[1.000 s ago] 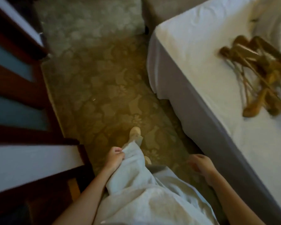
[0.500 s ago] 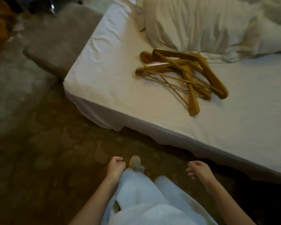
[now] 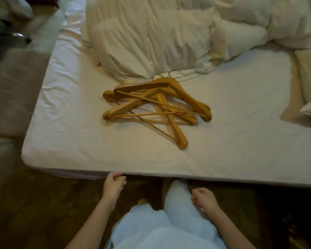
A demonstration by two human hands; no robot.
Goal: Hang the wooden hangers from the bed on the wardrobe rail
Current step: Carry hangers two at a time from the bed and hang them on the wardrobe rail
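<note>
Wooden hangers [image 3: 156, 108] lie in a loose, tangled heap on the white sheet of the bed [image 3: 70, 133], roughly mid-mattress, their metal hooks pointing toward the crumpled duvet [image 3: 151, 38] just behind them. Several are stacked crosswise; exact count unclear from the overlap.

Left hand [image 3: 114, 184]: fingers curled loosely inward, empty, at the near edge of the mattress, whether touching it cannot be told. Hangers sit well up the bed from it, ahead and slightly right.

Right hand [image 3: 204, 198]: also loosely curled, holding nothing, lower than the left, over the dark patterned carpet [image 3: 34, 212] and beside a pale trouser leg [image 3: 178, 200]. Hangers lie ahead and to the left of it, well apart.

Neither hand touches the heap. Pile sits between the two hands' lines of reach, nearer the left side.

Pillow [image 3: 309, 76] at far right of the bed, clear of the hangers.
</note>
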